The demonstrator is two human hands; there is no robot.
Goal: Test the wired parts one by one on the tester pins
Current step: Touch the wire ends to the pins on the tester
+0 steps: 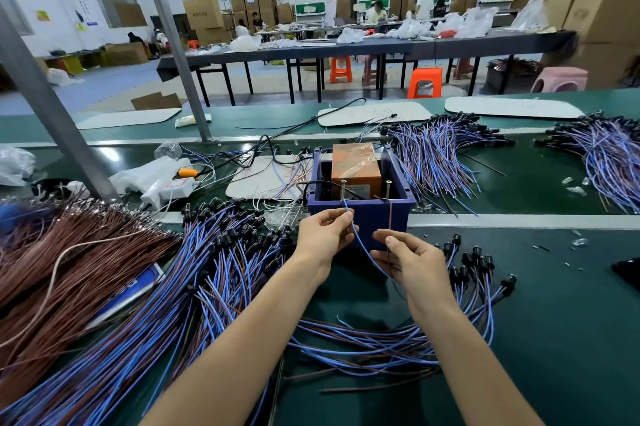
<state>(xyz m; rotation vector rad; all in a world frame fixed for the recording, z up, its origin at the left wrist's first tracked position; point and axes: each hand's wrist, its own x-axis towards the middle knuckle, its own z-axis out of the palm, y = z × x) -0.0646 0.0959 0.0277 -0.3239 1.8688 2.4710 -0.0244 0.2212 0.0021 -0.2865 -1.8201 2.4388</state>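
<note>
At 12 o'clock, close in front of you, the wired part is up at the tester: your left hand (322, 235) pinches its blue wire (361, 242) between thumb and forefinger, the tip reaching the foot of the left pin (343, 190). Your right hand (412, 259) pinches the thin brown wire (390, 217), which rises toward the right pin (387, 190). Both pins stand upright inside the blue box (367, 217), before the orange unit (355, 166); heaps of wired parts (207, 269) lie on the green bench (554, 321) at 8 o'clock, black-capped ones (478, 263) at 3 o'clock, a brown bundle (69, 245) at 9 o'clock.
</note>
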